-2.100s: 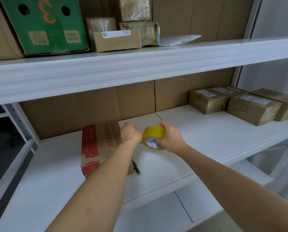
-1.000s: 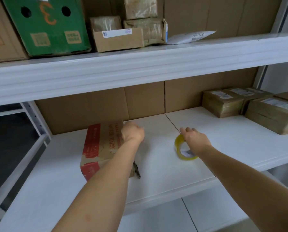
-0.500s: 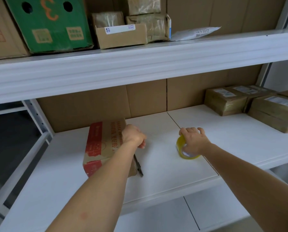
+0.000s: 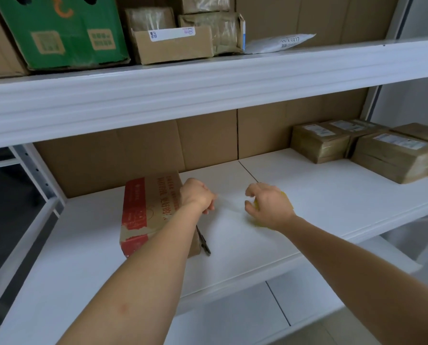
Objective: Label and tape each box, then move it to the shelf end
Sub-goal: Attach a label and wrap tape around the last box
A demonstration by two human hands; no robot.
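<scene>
Several labelled, taped boxes (image 4: 392,155) already at shelf (image 4: 307,195) right end. One red-printed box (image 4: 153,210) left: no label seen. Left hand (image 4: 198,195) pinches clear tape strip (image 4: 229,204) beside it; right hand (image 4: 270,205) grips yellow roll (image 4: 286,196).

Green carton (image 4: 58,31) on upper shelf (image 4: 208,88), white mailer (image 4: 280,43)

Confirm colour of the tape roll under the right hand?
Yellow: the tape roll peeks out beneath the right hand, seen in the head view.
</scene>
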